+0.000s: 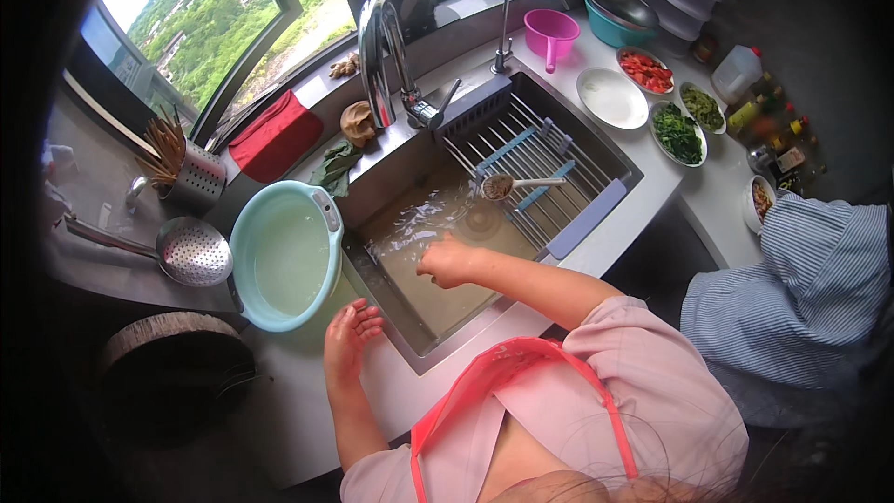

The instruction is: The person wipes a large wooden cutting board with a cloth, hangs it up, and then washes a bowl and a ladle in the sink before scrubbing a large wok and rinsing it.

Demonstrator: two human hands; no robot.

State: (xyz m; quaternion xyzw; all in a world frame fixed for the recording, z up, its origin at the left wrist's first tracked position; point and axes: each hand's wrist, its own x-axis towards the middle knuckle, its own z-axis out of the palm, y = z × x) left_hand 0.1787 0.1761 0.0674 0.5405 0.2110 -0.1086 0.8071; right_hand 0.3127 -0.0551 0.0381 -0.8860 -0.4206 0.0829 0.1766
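Cloudy, rippled water lies in the stainless steel sink (419,293). Over it is my right hand (447,262), its fingers bent downward; whether they hold anything is hidden. My left hand (353,325) is raised beside the sink's left edge, palm up, fingers apart and holding nothing. Just beyond it stands a light green plastic basin (290,258) with liquid in it. A metal drying rack (538,168) spans the sink's right side, and on it rests a long-handled brush or scourer (499,186).
A chrome faucet (380,63) rises behind the sink. A perforated skimmer (195,251) and chopsticks in a holder (192,168) are at left. At right are a pink dipper (552,31), a white plate (612,98), dishes of greens (677,134) and a person in striped clothing (789,307).
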